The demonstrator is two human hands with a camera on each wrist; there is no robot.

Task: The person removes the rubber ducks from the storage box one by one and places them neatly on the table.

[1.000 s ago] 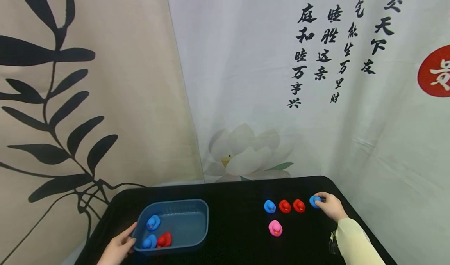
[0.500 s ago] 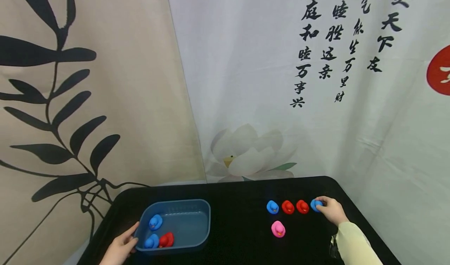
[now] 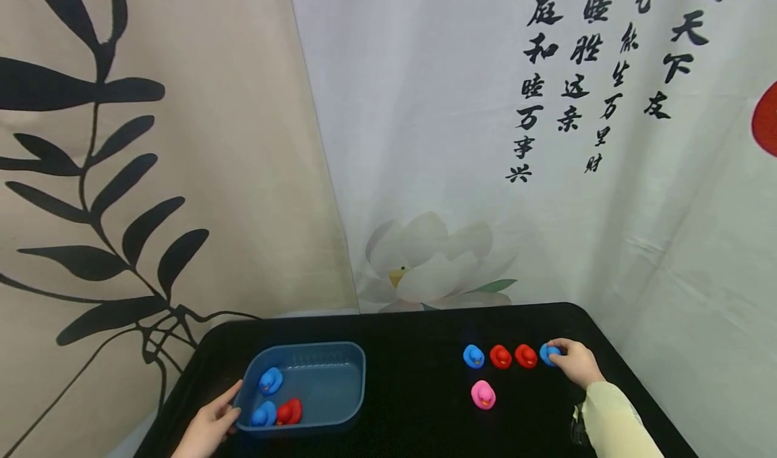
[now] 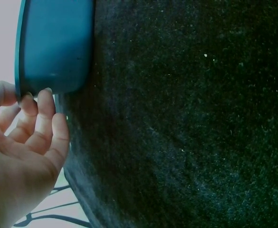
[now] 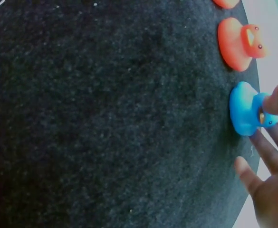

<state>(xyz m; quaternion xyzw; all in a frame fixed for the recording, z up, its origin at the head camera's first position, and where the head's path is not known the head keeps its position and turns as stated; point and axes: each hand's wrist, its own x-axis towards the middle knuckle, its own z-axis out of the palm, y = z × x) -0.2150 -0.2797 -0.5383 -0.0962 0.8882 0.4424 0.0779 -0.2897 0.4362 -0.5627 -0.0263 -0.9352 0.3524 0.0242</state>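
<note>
My right hand [image 3: 577, 365] pinches a blue rubber duck [image 3: 549, 355] by its head, at the right end of a row on the black table. In the right wrist view the thumb lies on the head of this blue duck [image 5: 243, 110], with fingers behind it. Beside it in the row come two red ducks [image 3: 525, 356] and another blue duck [image 3: 473, 356]. A pink duck [image 3: 483, 395] sits in front of the row. My left hand [image 3: 209, 423] grips the left end of a blue plastic tray [image 3: 330, 384], thumb at the rim and fingertips under its outer wall.
Inside the tray sit two blue ducks [image 3: 270, 381] and a red duck [image 3: 290, 411], all toward its left end. The black table [image 3: 419, 377] ends at a printed cloth backdrop [image 3: 425, 141] behind and to the sides.
My right hand has brought the blue duck slightly left, closer to the nearest red duck. The left hand stays on the tray. The head view has shifted a little.
</note>
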